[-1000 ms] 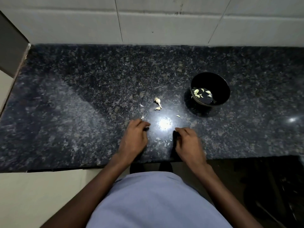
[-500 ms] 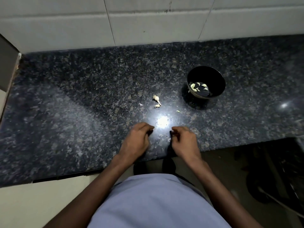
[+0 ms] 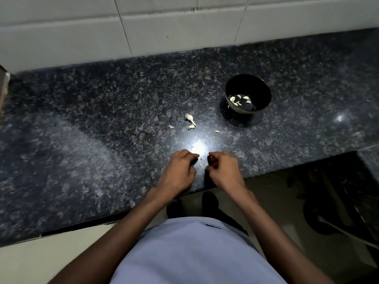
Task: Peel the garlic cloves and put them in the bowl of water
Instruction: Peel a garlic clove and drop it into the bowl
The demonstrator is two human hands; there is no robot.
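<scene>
Along the near edge of the dark speckled granite counter [image 3: 82, 140], the left hand [image 3: 177, 171] rests knuckles-up, its fingers [image 3: 187, 155] curled under toward the palm; whether they pinch anything cannot be told, since a bright glare [image 3: 198, 148] sits right at the fingertips and washes out that spot. Just to the right, across a narrow gap, the right hand [image 3: 223, 170] lies the same way, fingers bent inward and tips pointed at the left hand's; what, if anything, it holds is hidden under the curled fingers. The two hands are near each other but not touching.

Beyond the left fingertips, farther onto the counter, lie the garlic pieces [image 3: 190, 118]: a pale clove with a papery tail, a smaller bit just nearer, and a thin flake of skin [image 3: 171, 126] to their left. Beyond the right fingertips a single small scrap [image 3: 217, 131] lies alone. Nothing stands between the fingers and these pieces except the glare on the polished stone.

Farther back and to the right of both hands stands the black bowl [image 3: 264, 93], well apart from the fingers, with several peeled cloves [image 3: 239, 99] floating in dark water inside it. A white tiled wall [image 3: 164, 27] runs behind the counter. A light blue shirt [image 3: 192, 253] fills the near foreground, and a second small glint [image 3: 339, 118] shows at the far right.
</scene>
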